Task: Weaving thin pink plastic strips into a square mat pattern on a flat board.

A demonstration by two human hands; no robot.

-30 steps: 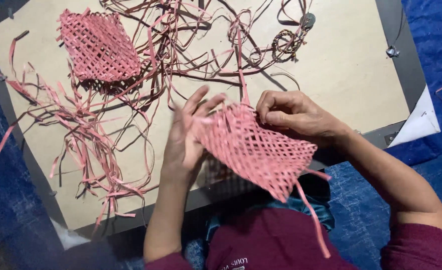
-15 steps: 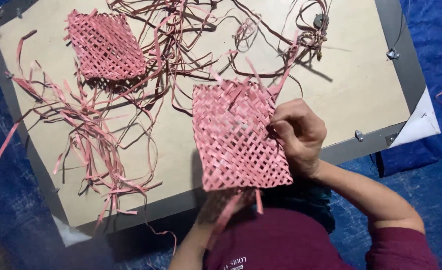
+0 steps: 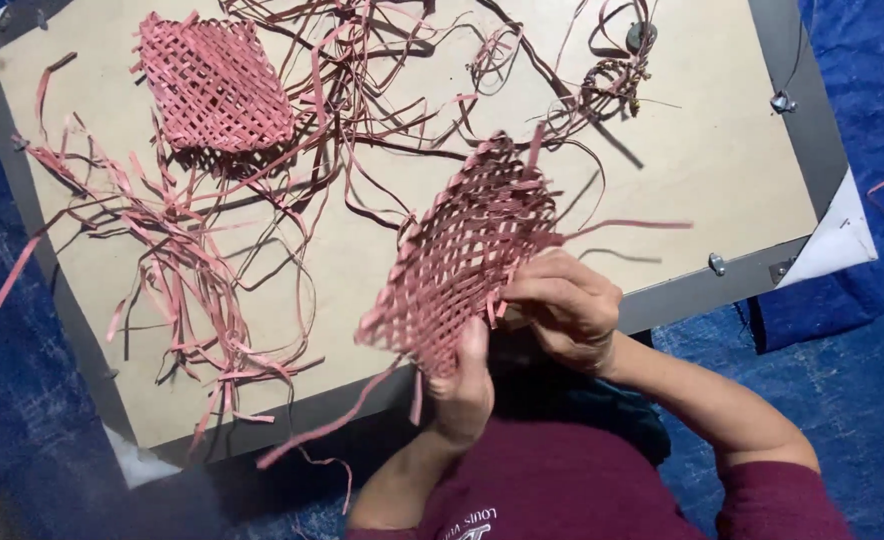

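I hold a pink woven lattice mat [image 3: 467, 250] above the near edge of a beige board [image 3: 722, 180]. My right hand [image 3: 567, 305] pinches its right edge, fingers curled around loose strip ends. My left hand [image 3: 465, 385] supports the mat's lower corner from beneath, its fingers partly hidden behind the weave. Loose strips trail from the mat's corners. A second, finished-looking pink woven mat [image 3: 217, 85] lies flat on the board at the far left.
Several loose pink strips [image 3: 172, 270] lie tangled over the board's left and middle. A small coil of thin strips [image 3: 607, 85] sits at the far right. The board has a grey frame [image 3: 702, 290] and rests on blue cloth [image 3: 842, 330].
The mat has turned and tilted in my hands, its top swinging to the right. My left hand has come up from under the mat to its lower corner.
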